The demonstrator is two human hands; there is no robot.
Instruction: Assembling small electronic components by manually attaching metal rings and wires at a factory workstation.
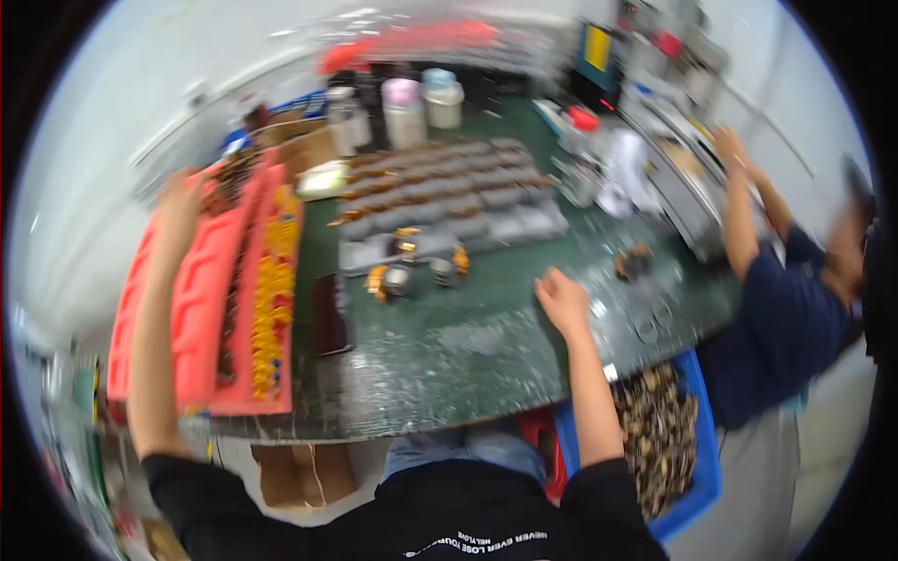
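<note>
My left hand (181, 201) reaches over the far end of a long pink-red compartmented tray (140, 327), near a heap of small dark brown pieces (234, 178). Its fingers are smeared by motion. My right hand (563, 297) is closed above the green tabletop (468, 365); whatever its curled fingers hold, if anything, is hidden. Left of it are small cylindrical metal parts with orange-gold pieces, one (398, 280) beside another (447, 271). Behind them lies a grey tray (547, 224) bearing rows of round grey parts with brownish strips.
Yellow pieces (273, 309) fill one tray channel, beside a dark flat rectangular object (332, 313). Bottles (404, 117) stand at the back. A blue crate (709, 449) of metal pieces is below the right table edge. Another person (776, 327) works at the right by a metal machine (678, 168).
</note>
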